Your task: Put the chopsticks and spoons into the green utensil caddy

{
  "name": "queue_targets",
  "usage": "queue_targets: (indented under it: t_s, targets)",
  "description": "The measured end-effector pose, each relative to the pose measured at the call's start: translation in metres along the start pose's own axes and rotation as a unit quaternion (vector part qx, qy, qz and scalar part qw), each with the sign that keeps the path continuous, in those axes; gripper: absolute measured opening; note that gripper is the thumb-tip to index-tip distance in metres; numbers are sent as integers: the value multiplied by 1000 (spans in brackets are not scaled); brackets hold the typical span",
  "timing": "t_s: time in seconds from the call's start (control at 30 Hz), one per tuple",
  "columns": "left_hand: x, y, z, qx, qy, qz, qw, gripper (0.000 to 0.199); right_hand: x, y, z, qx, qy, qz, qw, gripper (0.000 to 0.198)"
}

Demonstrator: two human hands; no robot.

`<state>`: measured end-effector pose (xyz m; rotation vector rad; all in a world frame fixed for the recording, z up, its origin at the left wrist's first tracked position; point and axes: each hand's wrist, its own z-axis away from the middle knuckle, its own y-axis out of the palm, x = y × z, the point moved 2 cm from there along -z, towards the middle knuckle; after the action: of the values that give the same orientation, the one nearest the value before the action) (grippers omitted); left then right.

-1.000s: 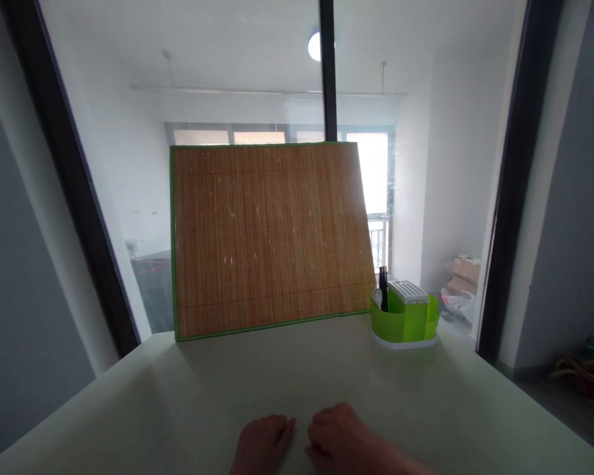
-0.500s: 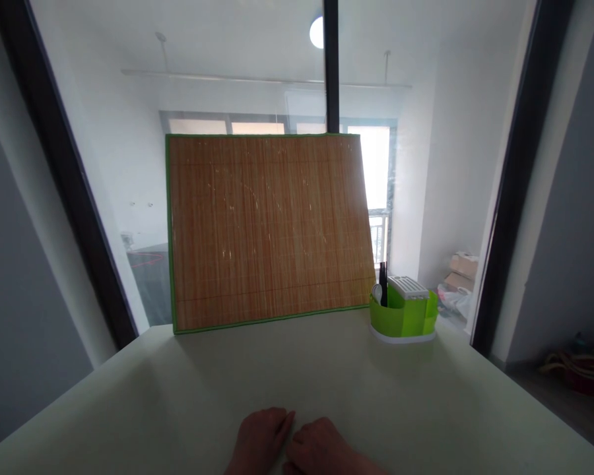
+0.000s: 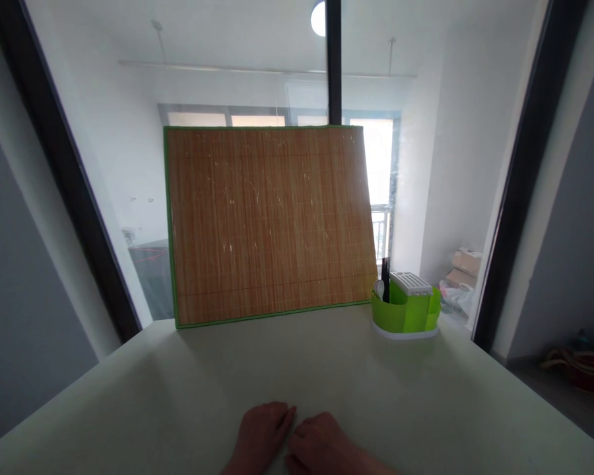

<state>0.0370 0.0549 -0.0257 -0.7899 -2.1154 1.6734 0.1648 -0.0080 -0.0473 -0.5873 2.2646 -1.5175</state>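
Observation:
My left hand (image 3: 262,432) rests on the pale table (image 3: 277,356) at the bottom middle, its fingers curled under and the thumb side toward the right. Close beside it lies my right hand (image 3: 321,442), also closed with bent fingers. A narrow gap separates the two hands, and no object shows in either. Beyond them stands a bamboo mat (image 3: 272,224) with a green border, upright at the table's far edge. To its right is a bright green utensil holder (image 3: 404,313) with a white base and a grey slotted top; black chopsticks (image 3: 386,280) and a light spoon (image 3: 379,289) stick up from it.
Behind the table is a glass partition with a dark upright bar (image 3: 334,66) and dark frames on both sides. Through it, boxes and plastic bags (image 3: 460,277) show at the right. A dark red bundle (image 3: 581,369) lies on the floor at far right.
The whole view has shifted slightly, so the mat and the utensil holder sit a little higher in the picture. Both hands stay in place on the table.

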Motion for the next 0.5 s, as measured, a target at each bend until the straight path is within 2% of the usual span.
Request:
queue_targets:
  t_s: [0.5]
  targets:
    - [1,1,0,2,-4,8,1000,49,1,-1,-1,-14,-6,-1,1000,22]
